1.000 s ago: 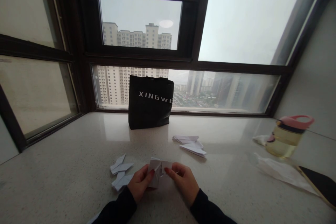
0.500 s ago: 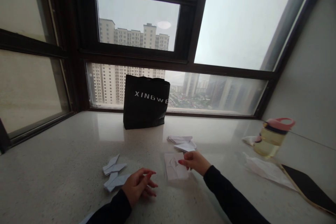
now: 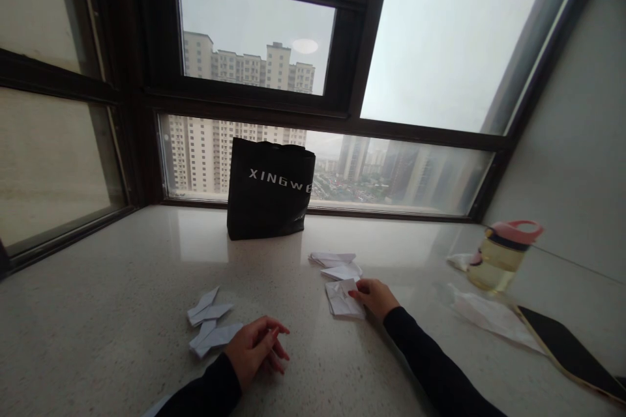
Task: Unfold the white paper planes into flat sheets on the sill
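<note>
One edge first, settle flat the folded square [image 3: 338, 301] pinched by the right hand [image 3: 376, 299] before releasing, with the left hand [image 3: 255, 346] loosely spread.

L hand [image 3: 256, 346]: loosely half-curled | R hand [image 3: 374, 298]: fwd of L, pinching

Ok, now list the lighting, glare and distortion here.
Head view: daylight from the window backlights the black bag, leaving its front dark; the window also carries a pale oval reflection. Head view: the countertop has soft glare beside the bag; the folded paper square at the right hand shows only faint creases. Head view: the bottle appears to lean, probably wide-angle distortion.
</note>
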Action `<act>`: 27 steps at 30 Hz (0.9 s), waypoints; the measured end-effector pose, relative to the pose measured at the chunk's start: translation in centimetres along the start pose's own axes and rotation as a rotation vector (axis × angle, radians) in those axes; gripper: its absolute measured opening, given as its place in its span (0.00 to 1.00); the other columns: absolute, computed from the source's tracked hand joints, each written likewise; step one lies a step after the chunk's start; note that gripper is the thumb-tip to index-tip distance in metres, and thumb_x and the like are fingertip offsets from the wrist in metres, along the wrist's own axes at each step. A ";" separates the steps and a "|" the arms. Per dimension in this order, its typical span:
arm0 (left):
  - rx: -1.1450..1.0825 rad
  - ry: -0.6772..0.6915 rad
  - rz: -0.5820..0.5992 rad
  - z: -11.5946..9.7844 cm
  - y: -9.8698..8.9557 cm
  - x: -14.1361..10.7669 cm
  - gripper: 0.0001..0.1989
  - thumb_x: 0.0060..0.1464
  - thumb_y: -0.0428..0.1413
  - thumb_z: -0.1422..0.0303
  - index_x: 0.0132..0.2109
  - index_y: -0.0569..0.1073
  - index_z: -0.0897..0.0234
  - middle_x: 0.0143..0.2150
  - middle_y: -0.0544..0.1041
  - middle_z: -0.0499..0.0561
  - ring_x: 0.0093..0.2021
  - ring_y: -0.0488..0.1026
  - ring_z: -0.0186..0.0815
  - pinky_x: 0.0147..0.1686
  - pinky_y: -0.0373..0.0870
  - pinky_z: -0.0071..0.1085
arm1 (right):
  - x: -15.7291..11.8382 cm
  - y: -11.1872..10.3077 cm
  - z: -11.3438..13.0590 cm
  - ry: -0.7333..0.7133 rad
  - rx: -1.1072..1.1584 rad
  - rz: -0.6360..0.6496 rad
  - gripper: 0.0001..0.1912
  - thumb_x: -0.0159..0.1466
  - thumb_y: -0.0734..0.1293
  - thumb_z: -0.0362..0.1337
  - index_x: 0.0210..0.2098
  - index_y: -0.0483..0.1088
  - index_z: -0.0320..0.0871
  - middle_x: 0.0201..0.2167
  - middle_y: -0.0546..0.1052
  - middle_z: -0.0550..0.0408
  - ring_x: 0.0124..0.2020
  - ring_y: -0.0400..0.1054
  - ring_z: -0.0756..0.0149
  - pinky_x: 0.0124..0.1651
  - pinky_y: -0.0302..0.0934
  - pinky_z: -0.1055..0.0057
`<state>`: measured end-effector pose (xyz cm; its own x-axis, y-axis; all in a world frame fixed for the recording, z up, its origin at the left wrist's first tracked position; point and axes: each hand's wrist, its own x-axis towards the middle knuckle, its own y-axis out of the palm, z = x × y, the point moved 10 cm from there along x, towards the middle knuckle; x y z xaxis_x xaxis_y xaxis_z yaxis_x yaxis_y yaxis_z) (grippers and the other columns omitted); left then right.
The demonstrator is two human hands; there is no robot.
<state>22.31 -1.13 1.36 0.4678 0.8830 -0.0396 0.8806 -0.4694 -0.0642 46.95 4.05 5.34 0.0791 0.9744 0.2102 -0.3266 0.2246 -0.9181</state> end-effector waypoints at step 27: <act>1.174 -0.168 -0.571 -4.1 -16.0 -2.0 0.15 0.37 0.53 0.59 0.28 0.66 0.68 0.34 0.67 0.62 0.40 0.63 0.53 0.35 0.58 0.43 | -4.2 -4.5 9.8 -0.343 0.088 -0.408 0.18 0.58 0.57 0.42 0.44 0.56 0.38 0.20 0.65 0.55 0.25 0.61 0.61 0.32 0.55 0.66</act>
<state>7.55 4.64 6.54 -0.0360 0.9857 0.1647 0.3211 0.1675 -0.9321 38.84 -1.04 11.90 -0.0917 0.7500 0.6550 -0.4124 0.5701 -0.7106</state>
